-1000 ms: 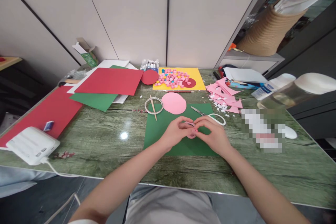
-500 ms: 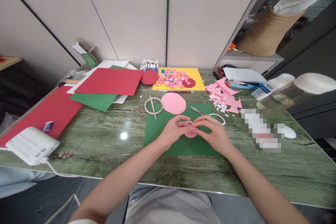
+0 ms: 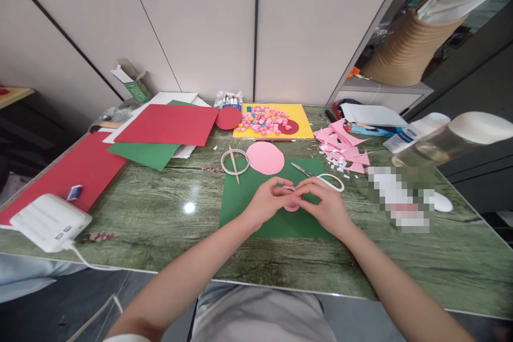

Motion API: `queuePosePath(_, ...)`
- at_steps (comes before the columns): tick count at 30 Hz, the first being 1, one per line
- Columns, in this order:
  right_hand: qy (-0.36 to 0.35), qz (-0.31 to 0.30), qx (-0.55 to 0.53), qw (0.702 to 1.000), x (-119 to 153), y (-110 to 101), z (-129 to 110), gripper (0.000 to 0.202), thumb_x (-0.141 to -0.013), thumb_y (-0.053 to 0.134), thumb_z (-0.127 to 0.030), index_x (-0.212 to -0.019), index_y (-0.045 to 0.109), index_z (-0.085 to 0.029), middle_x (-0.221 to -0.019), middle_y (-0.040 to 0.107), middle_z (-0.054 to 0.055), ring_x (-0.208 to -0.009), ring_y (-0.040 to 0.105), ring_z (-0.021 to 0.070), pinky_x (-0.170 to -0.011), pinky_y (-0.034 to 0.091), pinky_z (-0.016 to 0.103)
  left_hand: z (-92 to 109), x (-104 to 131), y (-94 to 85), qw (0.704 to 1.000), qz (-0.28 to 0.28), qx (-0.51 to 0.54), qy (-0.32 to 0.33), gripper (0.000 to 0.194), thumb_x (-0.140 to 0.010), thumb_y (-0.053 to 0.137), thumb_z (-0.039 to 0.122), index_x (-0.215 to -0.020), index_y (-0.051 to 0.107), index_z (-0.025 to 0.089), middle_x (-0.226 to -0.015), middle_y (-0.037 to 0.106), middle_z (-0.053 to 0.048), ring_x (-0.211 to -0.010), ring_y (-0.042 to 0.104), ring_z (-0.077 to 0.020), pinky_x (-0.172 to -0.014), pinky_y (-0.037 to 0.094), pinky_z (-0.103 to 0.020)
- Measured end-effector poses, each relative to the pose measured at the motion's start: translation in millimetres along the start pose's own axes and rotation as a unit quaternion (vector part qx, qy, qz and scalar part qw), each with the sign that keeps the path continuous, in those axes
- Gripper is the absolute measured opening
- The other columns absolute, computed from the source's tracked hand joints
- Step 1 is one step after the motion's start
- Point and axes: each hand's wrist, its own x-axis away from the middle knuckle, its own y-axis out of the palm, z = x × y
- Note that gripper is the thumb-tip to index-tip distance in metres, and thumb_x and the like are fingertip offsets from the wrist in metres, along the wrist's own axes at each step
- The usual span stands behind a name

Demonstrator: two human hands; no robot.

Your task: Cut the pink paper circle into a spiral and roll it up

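Between my two hands, above a green paper sheet (image 3: pixel 276 224), is a small round pink paper piece (image 3: pixel 291 204). My left hand (image 3: pixel 269 200) pinches its left side, thumb and fingers closed. From the right, my right hand (image 3: pixel 324 203) closes thumb and fingertips on the same piece; the fingers partly cover it. Just behind lies a larger pink paper circle (image 3: pixel 265 157). Scissors (image 3: pixel 331 181) with white handles rest beside my right hand. A ring (image 3: pixel 234 162) and a pointed wooden stick (image 3: pixel 234 163) lie across the sheet's left back corner.
Pink paper scraps (image 3: pixel 344 144) lie at back right. A yellow sheet (image 3: pixel 302 112) bears many small pink pieces. Red paper (image 3: pixel 168 123) and other sheets are stacked at left. A white power adapter (image 3: pixel 50 222) with a cord sits front left; a clear bottle (image 3: pixel 433 149) lies right.
Both hands keep hold of the small pink piece. They have shifted only very slightly; the things on the table look unmoved.
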Motion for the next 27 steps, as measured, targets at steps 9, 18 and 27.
queuePosePath(9,0.007,-0.017,0.02,1.0,0.8,2.1,-1.9,0.01,-0.08,0.06,-0.023,-0.072,0.054,-0.021,-0.078,0.058,0.002,-0.074,0.057,0.0173,-0.066,0.046,0.03,-4.0,-1.4,1.2,1.0,-0.012,0.014,-0.004,0.039,-0.06,0.077,0.024,-0.091,0.056,0.014,-0.078,0.069,-0.005,-0.067,0.064,-0.0137,-0.072,0.05,-0.031)
queuePosePath(18,-0.023,-0.06,-0.028,0.998,-1.1,-7.1,3.2,0.014,-0.084,0.059,-0.03,-0.093,0.068,-0.027,-0.097,0.063,0.005,-0.09,0.061,0.0203,-0.079,0.051,0.036,10.0,-0.2,-6.1,0.999,-0.017,-0.039,-0.029,0.04,-0.06,0.077,0.024,-0.093,0.057,0.015,-0.074,0.07,-0.005,-0.07,0.065,-0.0152,-0.073,0.046,-0.029)
queuePosePath(27,-0.008,-0.055,-0.021,0.998,0.1,-3.9,4.8,0.008,-0.082,0.061,-0.029,-0.083,0.068,-0.025,-0.091,0.063,0.004,-0.084,0.061,0.019,-0.075,0.05,0.034,10.4,0.5,-6.7,0.995,-0.017,-0.094,-0.021,0.036,-0.063,0.075,0.028,-0.092,0.058,0.015,-0.076,0.068,-0.004,-0.069,0.064,-0.0143,-0.07,0.047,-0.028)
